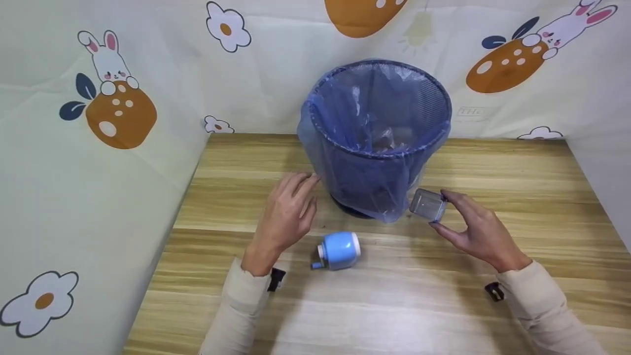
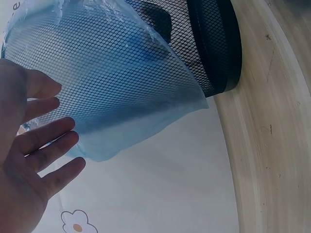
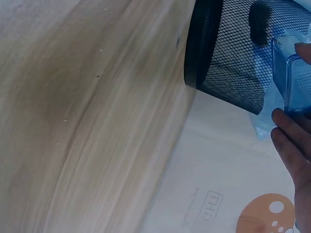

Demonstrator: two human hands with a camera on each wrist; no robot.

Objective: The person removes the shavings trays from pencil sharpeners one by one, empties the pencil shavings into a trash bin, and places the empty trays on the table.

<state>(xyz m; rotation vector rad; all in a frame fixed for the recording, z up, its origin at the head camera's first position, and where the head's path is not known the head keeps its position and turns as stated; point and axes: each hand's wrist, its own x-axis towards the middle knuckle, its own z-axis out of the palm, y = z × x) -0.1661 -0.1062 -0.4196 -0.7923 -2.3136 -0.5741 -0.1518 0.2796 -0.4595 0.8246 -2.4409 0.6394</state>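
Note:
My right hand (image 1: 480, 229) pinches a small clear plastic box (image 1: 427, 204) between thumb and fingers, just right of the bin's lower side. In the right wrist view the clear box (image 3: 283, 73) shows in front of the mesh wall, with fingertips at its edges. Beside the bin's left side is my left hand (image 1: 282, 212), fingers slightly bent and holding nothing; whether the fingertips touch the bag is unclear. A blue crank pencil sharpener (image 1: 340, 250) with white ends lies on the table between the hands, its crank towards the left.
A dark mesh waste bin (image 1: 379, 156) stands at the back of the wooden table (image 1: 236, 197). Its blue plastic liner (image 1: 340, 167) folds over the rim and hangs down outside. Printed cloth walls (image 1: 266, 88) with rabbits and flowers close off the back and sides.

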